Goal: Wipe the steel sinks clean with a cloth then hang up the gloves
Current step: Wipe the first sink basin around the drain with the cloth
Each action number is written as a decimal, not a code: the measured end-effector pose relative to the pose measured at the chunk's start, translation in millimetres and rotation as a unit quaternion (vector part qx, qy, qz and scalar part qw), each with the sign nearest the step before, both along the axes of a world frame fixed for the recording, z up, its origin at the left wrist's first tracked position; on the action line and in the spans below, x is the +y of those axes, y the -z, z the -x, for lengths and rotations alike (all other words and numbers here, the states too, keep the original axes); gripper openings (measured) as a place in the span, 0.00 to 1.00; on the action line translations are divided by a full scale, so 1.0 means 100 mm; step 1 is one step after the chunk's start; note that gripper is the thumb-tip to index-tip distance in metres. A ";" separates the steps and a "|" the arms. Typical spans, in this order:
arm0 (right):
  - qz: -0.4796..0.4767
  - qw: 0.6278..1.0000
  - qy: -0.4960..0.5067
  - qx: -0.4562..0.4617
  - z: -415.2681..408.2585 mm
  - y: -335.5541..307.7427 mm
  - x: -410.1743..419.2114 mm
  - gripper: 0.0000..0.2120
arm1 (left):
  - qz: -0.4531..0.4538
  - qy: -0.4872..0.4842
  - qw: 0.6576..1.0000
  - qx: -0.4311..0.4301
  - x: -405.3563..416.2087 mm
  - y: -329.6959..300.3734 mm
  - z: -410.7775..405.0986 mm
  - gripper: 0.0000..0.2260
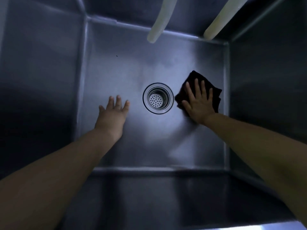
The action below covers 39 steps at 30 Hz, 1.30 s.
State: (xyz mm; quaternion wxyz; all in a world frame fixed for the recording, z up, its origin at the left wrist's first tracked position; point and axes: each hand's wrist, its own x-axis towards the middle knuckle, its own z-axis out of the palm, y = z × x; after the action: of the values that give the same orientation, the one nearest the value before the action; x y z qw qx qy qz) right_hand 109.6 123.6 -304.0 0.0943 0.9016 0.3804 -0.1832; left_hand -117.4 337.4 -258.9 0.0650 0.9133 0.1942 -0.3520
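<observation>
I look straight down into a deep steel sink [126, 67]. A dark folded cloth [214, 95] lies flat on the sink floor, right of the round perforated drain [158, 98]. My right hand [198, 103] presses flat on the cloth with fingers spread. My left hand [113, 113] hovers over or rests on the sink floor left of the drain, fingers apart and holding nothing. No gloves are visible.
Two pale hoses, the left one [160, 22] and the right one [222, 19], hang down into the sink along its far wall. Steep steel walls close in on all sides; the right wall [265, 80] stands just beyond the cloth.
</observation>
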 end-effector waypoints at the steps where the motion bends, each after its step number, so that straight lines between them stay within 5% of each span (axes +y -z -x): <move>1: 0.009 1.000 -0.006 -0.001 0.07 -0.03 -0.10 0.32 | 0.007 -0.002 1.000 -0.005 0.01 -0.02 0.02 0.42; 5: 0.080 0.995 -0.055 0.021 0.47 -0.15 -0.50 0.35 | 0.040 -0.010 0.999 -0.023 0.07 -0.21 0.11 0.35; 10: 0.054 0.975 -0.216 0.008 0.98 -0.37 -0.54 0.38 | 0.015 0.014 0.998 -0.054 0.24 -0.81 0.32 0.21; 16: -0.009 0.881 -0.469 0.053 1.52 -0.30 0.13 0.38 | -0.034 -0.025 0.991 -0.130 0.35 -1.43 0.86 0.14; 20: -0.031 0.835 -0.543 0.078 1.80 -0.16 0.82 0.35 | -0.045 -0.027 0.993 -0.108 0.32 -1.43 1.01 0.15; 31: -0.082 0.885 -0.458 -0.002 1.00 0.04 2.41 0.35 | -0.057 -0.036 0.980 -0.190 0.29 -1.14 0.84 0.18; 39: -0.097 0.967 -0.230 -0.051 0.23 0.08 2.68 0.33 | -0.056 -0.050 0.984 -0.164 0.29 -1.05 0.84 0.16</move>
State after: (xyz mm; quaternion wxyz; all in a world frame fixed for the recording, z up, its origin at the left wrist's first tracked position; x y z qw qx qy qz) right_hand 86.4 391.7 -312.0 0.0652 0.8028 0.5883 -0.0721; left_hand -201.5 366.5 -153.7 0.0619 0.9500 0.2459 -0.1821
